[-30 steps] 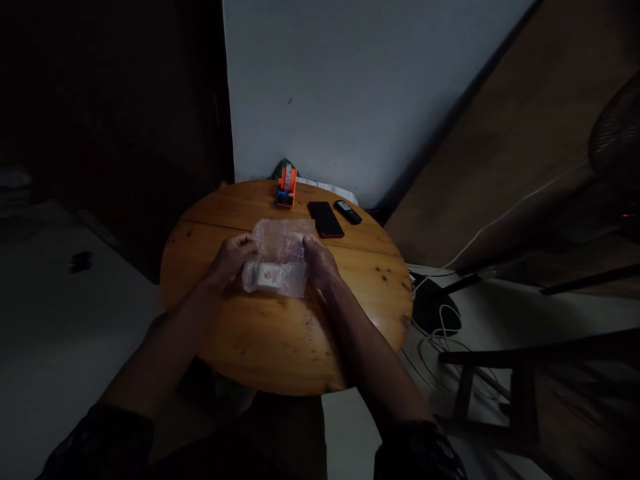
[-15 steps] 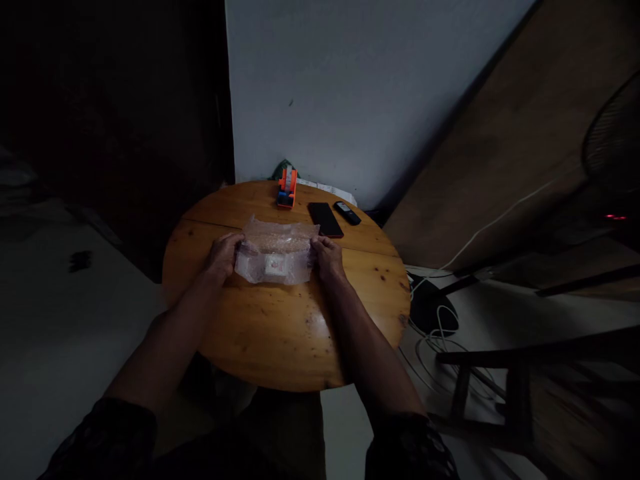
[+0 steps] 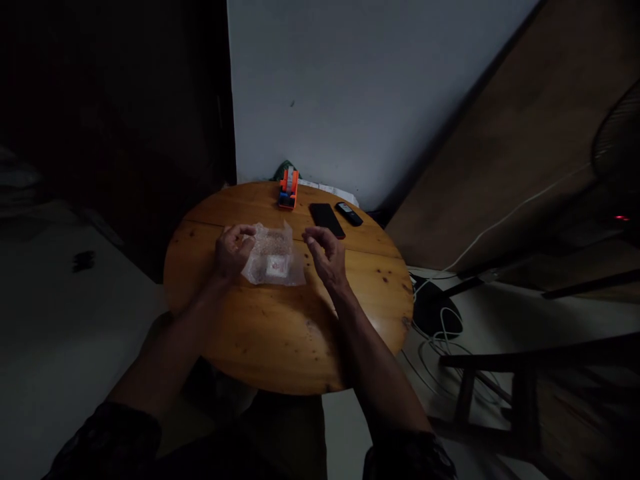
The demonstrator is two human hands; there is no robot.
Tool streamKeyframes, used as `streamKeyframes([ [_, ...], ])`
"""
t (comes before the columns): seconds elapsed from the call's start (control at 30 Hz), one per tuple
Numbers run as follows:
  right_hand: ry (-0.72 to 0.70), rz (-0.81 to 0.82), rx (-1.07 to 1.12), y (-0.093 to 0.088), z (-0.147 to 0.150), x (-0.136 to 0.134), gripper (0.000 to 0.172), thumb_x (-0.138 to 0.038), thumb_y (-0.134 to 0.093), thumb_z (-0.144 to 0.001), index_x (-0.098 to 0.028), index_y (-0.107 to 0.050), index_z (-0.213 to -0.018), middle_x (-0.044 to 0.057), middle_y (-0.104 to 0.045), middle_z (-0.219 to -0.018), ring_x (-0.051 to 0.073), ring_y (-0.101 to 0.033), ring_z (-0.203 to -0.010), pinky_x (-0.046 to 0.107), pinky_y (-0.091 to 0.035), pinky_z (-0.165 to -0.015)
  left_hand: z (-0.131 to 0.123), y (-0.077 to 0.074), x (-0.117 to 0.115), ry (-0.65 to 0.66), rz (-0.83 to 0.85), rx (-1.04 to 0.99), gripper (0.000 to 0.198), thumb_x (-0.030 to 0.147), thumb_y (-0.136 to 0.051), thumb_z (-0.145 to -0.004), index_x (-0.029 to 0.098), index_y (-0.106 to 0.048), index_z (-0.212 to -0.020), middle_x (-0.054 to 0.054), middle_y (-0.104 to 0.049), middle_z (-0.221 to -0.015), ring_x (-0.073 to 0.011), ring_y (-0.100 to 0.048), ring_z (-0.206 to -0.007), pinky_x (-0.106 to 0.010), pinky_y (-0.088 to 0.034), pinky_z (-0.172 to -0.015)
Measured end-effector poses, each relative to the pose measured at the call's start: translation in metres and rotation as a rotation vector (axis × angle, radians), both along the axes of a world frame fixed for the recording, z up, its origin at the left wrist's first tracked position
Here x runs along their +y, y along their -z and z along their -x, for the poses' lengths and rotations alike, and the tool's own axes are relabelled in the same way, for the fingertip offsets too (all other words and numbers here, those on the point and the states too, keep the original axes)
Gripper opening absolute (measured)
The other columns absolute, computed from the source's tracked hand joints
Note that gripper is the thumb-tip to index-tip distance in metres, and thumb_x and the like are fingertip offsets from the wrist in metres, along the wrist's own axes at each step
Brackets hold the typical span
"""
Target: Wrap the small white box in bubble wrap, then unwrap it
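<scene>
A sheet of clear bubble wrap (image 3: pixel 273 241) lies on the round wooden table (image 3: pixel 280 333), its sides partly raised. On its near half sits a small whitish square item (image 3: pixel 277 266) with a faint reddish mark; I cannot make out its kind. My left hand (image 3: pixel 233 250) is at the wrap's left edge, fingers bent, with a gap between thumb and fingers. To the right of the wrap, apart from it, my right hand (image 3: pixel 326 253) hovers with curved fingers, thumb and fingertips apart and nothing between them.
Toward the back of the table stand an orange tape dispenser (image 3: pixel 289 189), a dark flat phone-like slab (image 3: pixel 327 220) and a small black handset (image 3: pixel 349 213). White cables (image 3: pixel 443 333) lie on the floor at right, near a dark wooden chair (image 3: pixel 520 393).
Both hands have let go of the bubble wrap's side edges. Its right side has sprung inward and left. My right hand is now clear of the wrap.
</scene>
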State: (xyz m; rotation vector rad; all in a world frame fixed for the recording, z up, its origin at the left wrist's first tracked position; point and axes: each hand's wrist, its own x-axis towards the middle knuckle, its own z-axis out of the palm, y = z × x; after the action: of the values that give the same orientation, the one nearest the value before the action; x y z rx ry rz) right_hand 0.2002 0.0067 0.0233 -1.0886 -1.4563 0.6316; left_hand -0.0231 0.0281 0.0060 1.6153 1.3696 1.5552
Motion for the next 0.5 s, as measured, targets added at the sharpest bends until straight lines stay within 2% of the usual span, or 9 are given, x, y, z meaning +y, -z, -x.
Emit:
streamKeyframes([
  [0.13,-0.297,0.018,-0.227,-0.011,0.007,-0.016,0.042,-0.050,-0.049,-0.097,-0.028,-0.062,-0.130,0.006,-0.072,-0.120,0.024,-0.063,-0.114,0.043,-0.044,-0.102,-0.003,-0.005,-0.006,0.189,0.070,0.104,0.021,0.029,-0.060,-0.073,0.021,-0.074,-0.086,-0.007,-0.073,-0.097,-0.0266,-0.064,-0.099,-0.035,-0.047,-0.091],
  [0.2,-0.348,0.021,-0.413,-0.012,0.009,-0.017,0.045,-0.053,-0.045,-0.098,-0.028,-0.060,-0.134,0.006,-0.070,-0.125,0.025,-0.058,-0.123,0.045,-0.037,-0.107,-0.003,-0.008,-0.006,0.293,0.110,0.164,0.023,0.031,-0.061,-0.073,0.022,-0.076,-0.088,-0.006,-0.075,-0.097,-0.0274,-0.064,-0.100,-0.035,-0.047,-0.093],
  [0.27,-0.319,0.029,-0.581,-0.011,0.010,-0.016,0.048,-0.055,-0.046,-0.098,-0.026,-0.061,-0.133,0.008,-0.071,-0.125,0.028,-0.055,-0.125,0.048,-0.032,-0.109,-0.002,-0.010,-0.006,0.371,0.127,0.231,0.024,0.033,-0.062,-0.074,0.023,-0.077,-0.089,-0.006,-0.076,-0.097,-0.0280,-0.065,-0.100,-0.036,-0.046,-0.097],
  [0.33,-0.252,0.043,-0.656,-0.011,0.009,-0.013,0.049,-0.057,-0.046,-0.097,-0.024,-0.064,-0.129,0.010,-0.072,-0.121,0.030,-0.056,-0.120,0.048,-0.031,-0.107,0.000,-0.011,-0.005,0.400,0.131,0.265,0.025,0.035,-0.062,-0.074,0.024,-0.078,-0.089,-0.005,-0.077,-0.097,-0.0284,-0.066,-0.099,-0.037,-0.045,-0.097],
  [0.4,-0.224,0.044,-0.642,-0.014,0.005,-0.012,0.048,-0.057,-0.044,-0.098,-0.021,-0.070,-0.117,0.010,-0.074,-0.110,0.028,-0.060,-0.108,0.043,-0.036,-0.099,0.002,-0.012,-0.005,0.392,0.131,0.244,0.024,0.036,-0.063,-0.074,0.024,-0.079,-0.087,-0.005,-0.077,-0.095,-0.0282,-0.066,-0.096,-0.035,-0.047,-0.092],
  [0.47,-0.262,0.076,-0.580,-0.018,-0.002,-0.013,0.052,-0.060,-0.042,-0.098,-0.019,-0.073,-0.092,0.005,-0.072,-0.085,0.021,-0.061,-0.083,0.035,-0.041,-0.083,0.005,-0.015,-0.006,0.393,0.138,0.192,0.022,0.038,-0.065,-0.073,0.024,-0.079,-0.082,-0.004,-0.076,-0.088,-0.0274,-0.065,-0.090,-0.032,-0.048,-0.085],
  [0.5,-0.294,0.117,-0.541,-0.021,-0.006,-0.014,0.056,-0.063,-0.042,-0.097,-0.019,-0.070,-0.078,0.003,-0.066,-0.072,0.017,-0.057,-0.070,0.031,-0.039,-0.073,0.007,-0.017,-0.008,0.395,0.152,0.162,0.020,0.040,-0.066,-0.073,0.024,-0.078,-0.078,-0.004,-0.075,-0.083,-0.0267,-0.065,-0.086,-0.031,-0.048,-0.080],
])
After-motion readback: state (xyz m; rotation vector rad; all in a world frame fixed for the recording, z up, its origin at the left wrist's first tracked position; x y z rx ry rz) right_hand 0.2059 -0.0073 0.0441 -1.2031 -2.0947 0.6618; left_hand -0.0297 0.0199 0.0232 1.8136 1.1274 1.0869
